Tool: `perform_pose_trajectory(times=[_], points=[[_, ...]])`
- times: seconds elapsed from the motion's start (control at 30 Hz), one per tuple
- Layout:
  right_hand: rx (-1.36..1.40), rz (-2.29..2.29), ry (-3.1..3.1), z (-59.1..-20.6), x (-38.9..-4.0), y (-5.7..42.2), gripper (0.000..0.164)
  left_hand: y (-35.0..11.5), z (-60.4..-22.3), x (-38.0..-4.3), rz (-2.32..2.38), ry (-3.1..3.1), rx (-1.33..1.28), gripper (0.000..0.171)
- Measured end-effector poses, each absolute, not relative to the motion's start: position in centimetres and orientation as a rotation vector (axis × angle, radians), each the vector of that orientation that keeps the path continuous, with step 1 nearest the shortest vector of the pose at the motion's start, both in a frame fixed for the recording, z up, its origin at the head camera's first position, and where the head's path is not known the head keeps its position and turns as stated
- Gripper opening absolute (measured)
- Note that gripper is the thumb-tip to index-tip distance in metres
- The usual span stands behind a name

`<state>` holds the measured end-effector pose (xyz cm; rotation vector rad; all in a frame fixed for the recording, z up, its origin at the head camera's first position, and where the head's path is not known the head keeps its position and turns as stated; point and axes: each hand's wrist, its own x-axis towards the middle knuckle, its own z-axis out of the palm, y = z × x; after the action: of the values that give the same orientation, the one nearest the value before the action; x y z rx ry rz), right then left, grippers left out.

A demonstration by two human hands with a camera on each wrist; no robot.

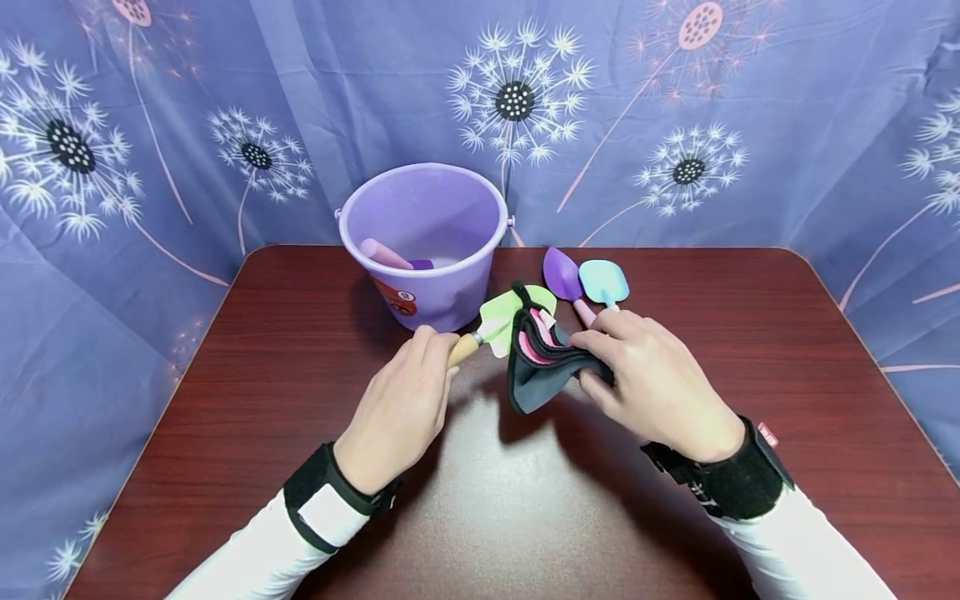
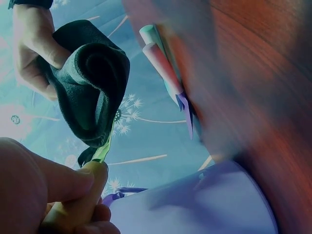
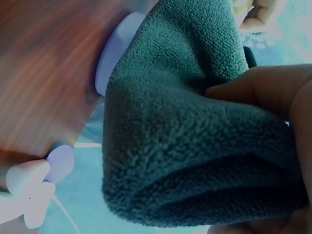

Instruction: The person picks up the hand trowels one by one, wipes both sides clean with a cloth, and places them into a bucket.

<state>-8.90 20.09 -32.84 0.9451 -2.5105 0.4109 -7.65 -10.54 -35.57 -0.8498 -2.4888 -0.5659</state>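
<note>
Grey fuzzy cloth point(image 1: 555, 379), black edging, pink layers peeking out of the folds, and it's up off the table point(image 1: 262, 333) in the right hand point(image 1: 645, 375). Thumb on one side, fingers on the other, so that's a proper pinch on the folded bundle. It's got a black loop point(image 1: 521, 292) at the far end and a small white tag point(image 1: 548, 319) too.

Left hand point(image 1: 401, 400) has its fingers wrapped round the wooden handle of a green shovel point(image 1: 495, 323), also held above the table. Shovel blade points in toward the cloth, and from the head view the cloth covers part of it. Can't honestly tell how much the two are actually touching.

Just past the left hand there's a purple bucket point(image 1: 457, 292) standing upright near the back edge, red sticker point(image 1: 397, 298) on its side. Inside it you can see a pink handle point(image 1: 385, 253) leaning, with a bit of purple next to it. To the right of the bucket, beyond the cloth, a purple shovel point(image 1: 561, 272) with a pink handle lies right beside a light blue shovel point(image 1: 603, 281). Behind everything hangs a blue dandelion-print curtain point(image 1: 390, 75).
</note>
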Motion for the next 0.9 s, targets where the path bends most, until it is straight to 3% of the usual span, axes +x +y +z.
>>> perform_pose_trajectory(times=[0.9], points=[[1.125, 0.410, -2.476, -32.9, -8.3, 18.9, 0.026, -10.4, -35.5, -7.5, -0.590, -2.494, -0.875, 0.029]])
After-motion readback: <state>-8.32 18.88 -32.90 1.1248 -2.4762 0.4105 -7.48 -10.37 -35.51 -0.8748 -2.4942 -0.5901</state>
